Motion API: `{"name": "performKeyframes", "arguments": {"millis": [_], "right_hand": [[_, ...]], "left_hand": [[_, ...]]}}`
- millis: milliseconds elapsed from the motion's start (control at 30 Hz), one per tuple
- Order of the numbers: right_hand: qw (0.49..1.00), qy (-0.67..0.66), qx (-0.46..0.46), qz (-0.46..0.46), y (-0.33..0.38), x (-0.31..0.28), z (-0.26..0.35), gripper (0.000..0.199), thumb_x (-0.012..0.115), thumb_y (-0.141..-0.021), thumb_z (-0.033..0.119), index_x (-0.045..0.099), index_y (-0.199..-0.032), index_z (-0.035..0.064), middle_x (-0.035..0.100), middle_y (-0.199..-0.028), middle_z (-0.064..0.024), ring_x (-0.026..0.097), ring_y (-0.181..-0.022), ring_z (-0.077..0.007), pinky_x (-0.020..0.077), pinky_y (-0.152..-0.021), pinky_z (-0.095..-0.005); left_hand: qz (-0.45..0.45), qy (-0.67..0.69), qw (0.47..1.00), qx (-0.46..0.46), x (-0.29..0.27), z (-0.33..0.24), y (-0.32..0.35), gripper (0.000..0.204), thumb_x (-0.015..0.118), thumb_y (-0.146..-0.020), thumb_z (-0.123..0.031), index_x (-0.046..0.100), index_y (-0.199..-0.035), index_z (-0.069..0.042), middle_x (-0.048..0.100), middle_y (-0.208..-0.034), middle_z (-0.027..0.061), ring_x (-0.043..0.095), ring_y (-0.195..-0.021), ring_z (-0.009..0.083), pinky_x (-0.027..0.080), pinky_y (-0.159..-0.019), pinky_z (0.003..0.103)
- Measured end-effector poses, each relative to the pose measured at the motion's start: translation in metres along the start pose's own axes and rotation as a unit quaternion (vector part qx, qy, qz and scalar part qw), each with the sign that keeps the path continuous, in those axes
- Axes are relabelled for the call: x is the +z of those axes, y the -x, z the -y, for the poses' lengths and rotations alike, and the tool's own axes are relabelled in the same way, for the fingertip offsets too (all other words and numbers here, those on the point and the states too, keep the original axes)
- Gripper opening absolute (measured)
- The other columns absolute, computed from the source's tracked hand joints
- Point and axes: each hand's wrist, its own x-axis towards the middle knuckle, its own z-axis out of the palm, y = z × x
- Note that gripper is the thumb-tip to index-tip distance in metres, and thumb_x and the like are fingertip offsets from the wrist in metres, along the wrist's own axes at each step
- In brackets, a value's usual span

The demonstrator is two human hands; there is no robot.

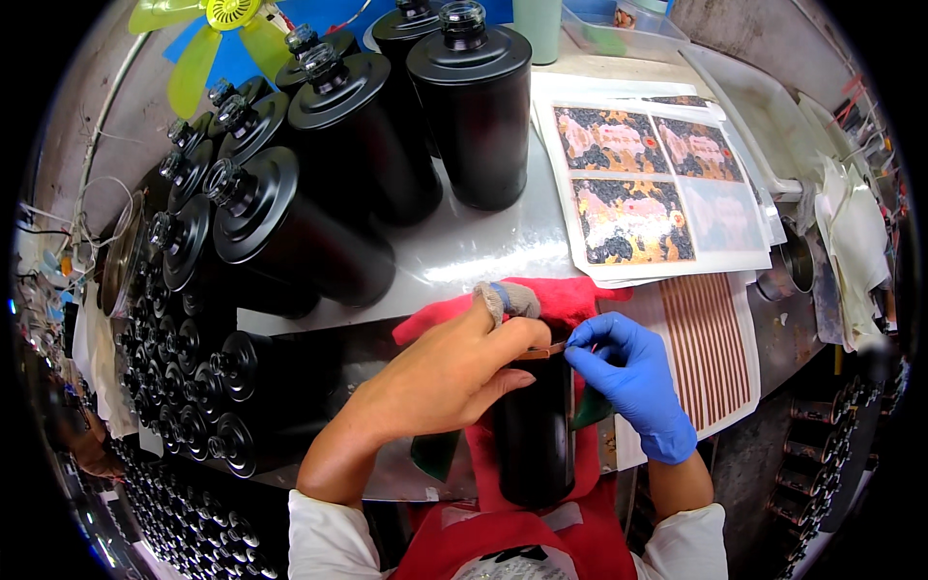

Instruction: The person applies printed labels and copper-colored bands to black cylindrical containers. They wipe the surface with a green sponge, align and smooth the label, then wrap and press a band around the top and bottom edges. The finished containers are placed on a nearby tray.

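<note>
A black bottle [532,440] stands or leans in front of me against a red cloth [570,300]; its upper end is partly hidden by my hands. Between my fingertips a thin brown strip [543,354] stretches across that upper end. My left hand [449,372], bare except for a grey wrap around one finger, pinches the strip's left end. On the other side my right hand [623,377], in a blue glove, grips its right end with thumb and forefinger. A sheet of brown stripes [710,348] lies just right of the gloved hand.
Large black bottles with clear necks [469,106] crowd the table's left and back. Printed picture sheets [633,222] are stacked at the right, beside a white tray [749,116]. A green-bladed fan [232,12] stands far left. More dark bottles [184,387] fill the lower left.
</note>
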Motion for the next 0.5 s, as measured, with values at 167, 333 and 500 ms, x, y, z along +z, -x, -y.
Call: {"name": "performKeyframes", "arguments": {"millis": [167, 333, 500], "right_hand": [[0.994, 0.088, -0.062, -0.02, -0.004, 0.004, 0.001, 0.016, 0.071, -0.076, 0.007, 0.062, -0.09, 0.0034, 0.061, -0.08, 0.0008, 0.051, -0.062, -0.0017, 0.0431, -0.057, -0.0174], [0.997, 0.064, -0.035, -0.02, -0.002, 0.008, 0.007, 0.016, 0.071, -0.076, 0.008, 0.062, -0.088, 0.0028, 0.06, -0.078, 0.0003, 0.051, -0.061, -0.0025, 0.0432, -0.056, -0.0177], [0.989, 0.123, -0.071, -0.036, 0.003, 0.017, 0.019, 0.017, 0.073, -0.075, 0.01, 0.063, -0.087, 0.0028, 0.06, -0.076, -0.0009, 0.051, -0.06, -0.0026, 0.0428, -0.054, -0.0174]], "left_hand": [[-0.031, -0.019, 0.999, 0.037, 0.005, 0.002, 0.004, 0.043, 0.07, -0.071, -0.002, 0.061, -0.111, -0.012, 0.052, -0.106, 0.0149, 0.05, -0.083, 0.0284, 0.042, -0.07, 0.034], [-0.032, 0.009, 0.999, 0.015, 0.007, 0.016, 0.017, 0.038, 0.068, -0.075, -0.005, 0.055, -0.111, -0.009, 0.053, -0.104, 0.0127, 0.051, -0.082, 0.0266, 0.043, -0.069, 0.033], [-0.174, 0.043, 0.983, -0.035, 0.025, 0.006, 0.026, 0.054, 0.072, -0.074, -0.009, 0.049, -0.122, -0.009, 0.055, -0.103, 0.0117, 0.052, -0.082, 0.023, 0.044, -0.071, 0.033]]}}
